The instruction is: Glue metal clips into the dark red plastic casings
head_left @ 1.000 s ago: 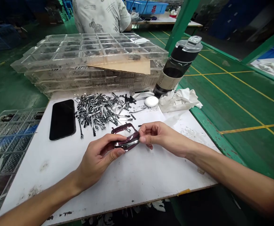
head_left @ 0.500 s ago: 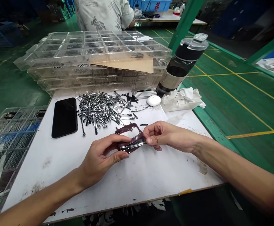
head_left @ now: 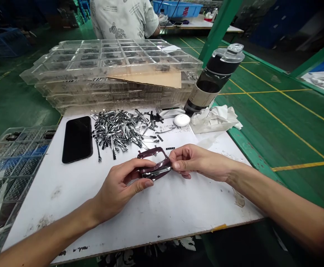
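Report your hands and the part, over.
Left hand and right hand both gripping maroon frame, chrome strip across it. Chrome parts pile beyond, not touching it.

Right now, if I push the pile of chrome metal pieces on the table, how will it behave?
The pile of chrome metal pieces will probably slide and spread, since the pieces lie loose and crossed, unbound. Their polished surfaces look slippery on the white tabletop. Each looks thin but stiff, so likely to hold shape, not flop.
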`<action>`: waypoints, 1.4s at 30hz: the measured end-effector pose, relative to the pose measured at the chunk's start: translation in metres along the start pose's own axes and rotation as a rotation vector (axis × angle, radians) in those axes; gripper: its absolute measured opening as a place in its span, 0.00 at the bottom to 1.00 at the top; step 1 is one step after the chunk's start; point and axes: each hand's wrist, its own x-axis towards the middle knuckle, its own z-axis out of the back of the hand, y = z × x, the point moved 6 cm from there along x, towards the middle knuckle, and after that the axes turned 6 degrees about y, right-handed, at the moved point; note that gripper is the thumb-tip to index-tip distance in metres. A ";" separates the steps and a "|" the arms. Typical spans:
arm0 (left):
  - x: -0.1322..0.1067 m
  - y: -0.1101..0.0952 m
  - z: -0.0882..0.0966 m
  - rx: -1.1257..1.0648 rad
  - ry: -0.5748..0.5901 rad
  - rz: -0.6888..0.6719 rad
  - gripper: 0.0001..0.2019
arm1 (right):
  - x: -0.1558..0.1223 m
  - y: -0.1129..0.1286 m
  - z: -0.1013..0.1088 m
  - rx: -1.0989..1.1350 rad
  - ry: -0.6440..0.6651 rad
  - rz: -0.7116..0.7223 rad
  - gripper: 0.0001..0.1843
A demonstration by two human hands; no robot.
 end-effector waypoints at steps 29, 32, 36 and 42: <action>0.002 0.017 0.009 -0.265 -0.063 0.207 0.06 | 0.003 -0.004 -0.017 0.148 -0.141 0.306 0.13; 0.002 0.018 0.009 -0.276 -0.058 0.215 0.04 | 0.003 -0.003 -0.018 0.164 -0.124 0.300 0.11; 0.001 0.017 0.008 -0.293 -0.044 0.207 0.04 | 0.003 -0.003 -0.018 0.176 -0.136 0.286 0.11; 0.002 0.018 0.008 -0.287 -0.035 0.207 0.05 | 0.003 -0.002 -0.018 0.182 -0.150 0.247 0.12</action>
